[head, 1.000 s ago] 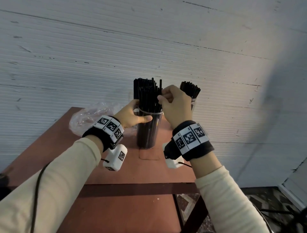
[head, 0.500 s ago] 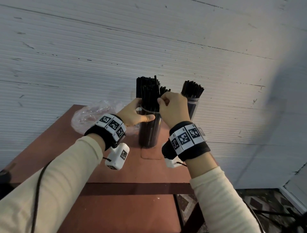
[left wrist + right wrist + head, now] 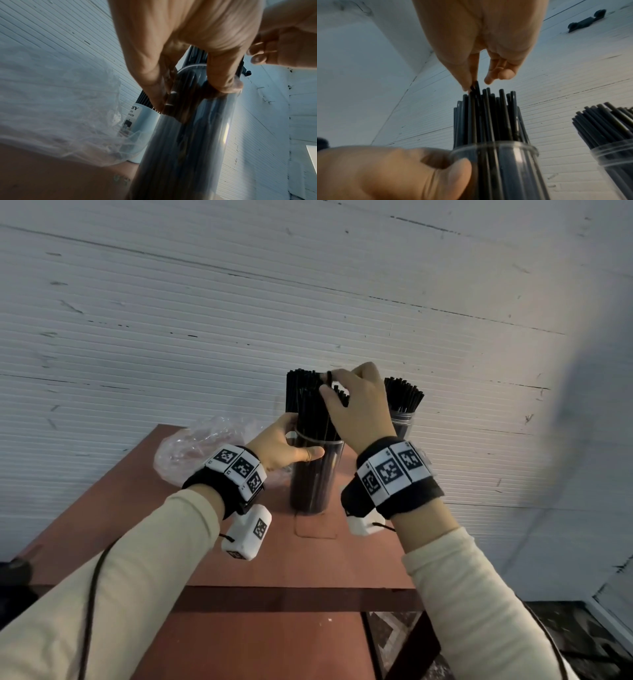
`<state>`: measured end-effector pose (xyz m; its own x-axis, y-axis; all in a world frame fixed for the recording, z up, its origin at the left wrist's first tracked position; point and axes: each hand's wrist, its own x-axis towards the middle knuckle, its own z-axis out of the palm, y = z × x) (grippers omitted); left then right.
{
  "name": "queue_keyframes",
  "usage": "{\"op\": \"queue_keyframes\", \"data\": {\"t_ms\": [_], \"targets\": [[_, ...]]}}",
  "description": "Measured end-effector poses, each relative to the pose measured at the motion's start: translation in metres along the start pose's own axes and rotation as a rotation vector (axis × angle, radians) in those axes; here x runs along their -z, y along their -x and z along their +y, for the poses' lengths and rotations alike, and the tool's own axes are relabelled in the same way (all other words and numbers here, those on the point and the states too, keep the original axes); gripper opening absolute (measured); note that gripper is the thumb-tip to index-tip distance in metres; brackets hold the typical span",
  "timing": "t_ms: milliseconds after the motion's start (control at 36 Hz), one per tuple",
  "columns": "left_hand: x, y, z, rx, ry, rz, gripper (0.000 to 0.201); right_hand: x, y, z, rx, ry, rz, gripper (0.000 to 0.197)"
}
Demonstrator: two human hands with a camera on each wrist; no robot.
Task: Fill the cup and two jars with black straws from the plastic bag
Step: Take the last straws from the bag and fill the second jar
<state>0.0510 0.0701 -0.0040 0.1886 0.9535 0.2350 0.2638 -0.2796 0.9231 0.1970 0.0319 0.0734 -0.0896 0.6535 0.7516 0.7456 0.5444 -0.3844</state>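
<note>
Upright, straws (image 3: 310,419) stand vertical in jar (image 3: 313,484); left hand (image 3: 284,445) grips jar, right hand (image 3: 356,405) pinches straw tip.

Right hand (image 3: 479,40) comes down from the top, fingers (image 3: 464,75) pinching the tip of one straw (image 3: 475,88) that sticks up above the rest of the bundle in the near jar (image 3: 505,169). Other fingers curled loosely just right of the pinch, touching nothing. Near jar is clear, packed with upright black straws (image 3: 489,119). Left hand (image 3: 385,174) grips that jar just below the rim, thumb across its front. Second jar (image 3: 614,159) right of the near jar, apart from it, also full of straws, fanned slightly. White ribbed wall (image 3: 556,81) behind the near jar.
</note>
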Motion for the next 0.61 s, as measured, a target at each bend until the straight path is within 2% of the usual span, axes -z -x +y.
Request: {"op": "queue_keyframes", "data": {"t_ms": [111, 167, 222, 361, 472, 556, 611], "targets": [[0.0, -0.001, -0.001, 0.009, -0.005, -0.004, 0.101, 0.009, -0.002, -0.001, 0.063, -0.06, 0.138, 0.013], [0.0, -0.001, -0.001, 0.011, -0.012, -0.003, 0.09, 0.018, 0.003, -0.002, 0.088, -0.095, 0.196, 0.014], [0.0, -0.001, -0.001, 0.012, -0.016, 0.004, 0.087, 0.023, 0.009, -0.001, 0.083, -0.117, 0.209, 0.017], [-0.001, -0.003, -0.003, 0.004, -0.043, 0.025, 0.069, 0.019, 0.017, 0.005, -0.011, -0.094, 0.046, 0.008], [0.0, -0.004, -0.003, -0.004, -0.051, 0.029, 0.07, 0.014, 0.017, 0.007, -0.103, -0.058, -0.029, 0.011], [0.0, -0.003, -0.003, -0.012, -0.035, 0.006, 0.073, 0.003, 0.024, 0.008, -0.178, -0.001, -0.148, 0.007], [0.0, -0.002, -0.003, -0.017, -0.027, 0.005, 0.076, -0.002, 0.03, 0.009, -0.205, -0.02, -0.16, 0.01]]}}
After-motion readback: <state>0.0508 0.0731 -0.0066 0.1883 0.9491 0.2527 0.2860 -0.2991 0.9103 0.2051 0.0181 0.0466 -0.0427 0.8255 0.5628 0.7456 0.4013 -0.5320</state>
